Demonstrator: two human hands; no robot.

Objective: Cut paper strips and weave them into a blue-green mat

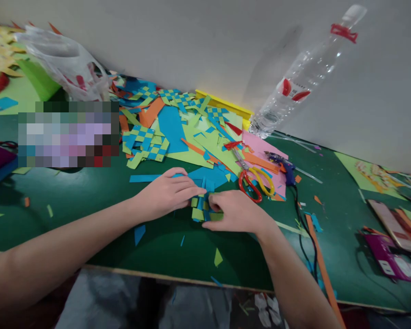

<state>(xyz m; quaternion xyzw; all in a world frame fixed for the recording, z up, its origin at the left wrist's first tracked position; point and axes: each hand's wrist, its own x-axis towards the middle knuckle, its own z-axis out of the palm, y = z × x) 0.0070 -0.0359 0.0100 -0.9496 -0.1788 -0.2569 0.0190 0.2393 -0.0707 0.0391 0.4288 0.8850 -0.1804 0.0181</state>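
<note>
A small piece of woven blue and light-green paper strips [197, 214] lies on the green table between my two hands. My left hand [167, 192] holds its upper left side, fingers together and fingertips on the blue strips. My right hand [238, 210] has its fingers curled at the right edge, thumb low, gripping the same piece. The fingers cover part of the weave. A long blue paper strip [142, 178] runs out behind my left hand. Finished-looking woven pieces in the same colours [147, 144] lie farther back.
Red-and-yellow-handled scissors [255, 183] and a blue glue gun [287, 171] with a black cord lie to the right. A tilted plastic bottle [294, 82] leans at the wall. Paper scraps pile up behind. A plastic bag [68, 59] stands back left; a phone [392, 224] lies far right.
</note>
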